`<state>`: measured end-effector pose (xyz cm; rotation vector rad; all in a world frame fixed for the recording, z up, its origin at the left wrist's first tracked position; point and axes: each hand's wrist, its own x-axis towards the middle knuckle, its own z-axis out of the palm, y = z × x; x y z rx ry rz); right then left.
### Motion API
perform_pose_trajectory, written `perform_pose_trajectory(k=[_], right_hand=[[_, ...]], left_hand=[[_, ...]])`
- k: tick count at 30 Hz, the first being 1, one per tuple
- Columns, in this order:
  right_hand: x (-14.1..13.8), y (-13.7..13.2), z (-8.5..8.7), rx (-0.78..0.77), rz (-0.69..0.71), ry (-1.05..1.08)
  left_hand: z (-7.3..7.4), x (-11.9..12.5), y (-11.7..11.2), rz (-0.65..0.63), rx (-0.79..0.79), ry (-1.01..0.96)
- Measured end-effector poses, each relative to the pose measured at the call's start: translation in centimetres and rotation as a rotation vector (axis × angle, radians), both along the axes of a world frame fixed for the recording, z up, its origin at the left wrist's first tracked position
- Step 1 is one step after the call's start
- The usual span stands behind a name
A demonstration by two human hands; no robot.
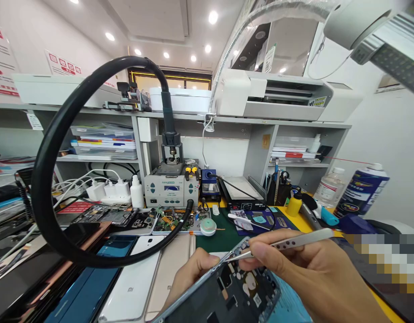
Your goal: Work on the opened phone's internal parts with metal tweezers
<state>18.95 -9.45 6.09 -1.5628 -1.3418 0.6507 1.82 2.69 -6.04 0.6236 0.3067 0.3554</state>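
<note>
— Down by the front edge, what is that?
— An opened phone (227, 291), dark inside with tiny parts. The left hand (189, 273) grips its edge. The right hand (307, 278) pinches silver tweezers (287, 242) tight.
— Any tray?
— A tray (180, 223) of small circuit bits.

Opened phone (233, 291), back cover off, circuitry exposed; tilted, its top edge held by the left hand (189, 273). Right hand (311, 273) pinching metal tweezers (287, 242), tips touching the phone's upper edge. Worktop (223, 233), green mat at centre: hot-air rework station (171, 188) with black hose (58, 152) looping wide to the left; row of phone back covers (139, 282) just beside the left hand; white solder-wick reel (207, 226); blue spray can (361, 190) and clear bottle (331, 186) well to the right.
</note>
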Motion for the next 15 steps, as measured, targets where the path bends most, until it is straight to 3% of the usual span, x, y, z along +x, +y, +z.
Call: perform_pose_trajectory(k=[5,9,15], right_hand=[[0.0,0.0,-0.1,0.066,0.028,-0.040],[0.6,-0.2,-0.2,0.120,0.068,-0.120],[0.1,-0.6,-0.1,0.148,0.073,-0.072]], left_hand=[[1.0,0.0,-0.4,-0.033,0.029,0.030],[2.8,0.1,-1.2,-0.027,0.025,0.041],[5.0,-0.7,-2.3,0.032,0.028,0.042]])
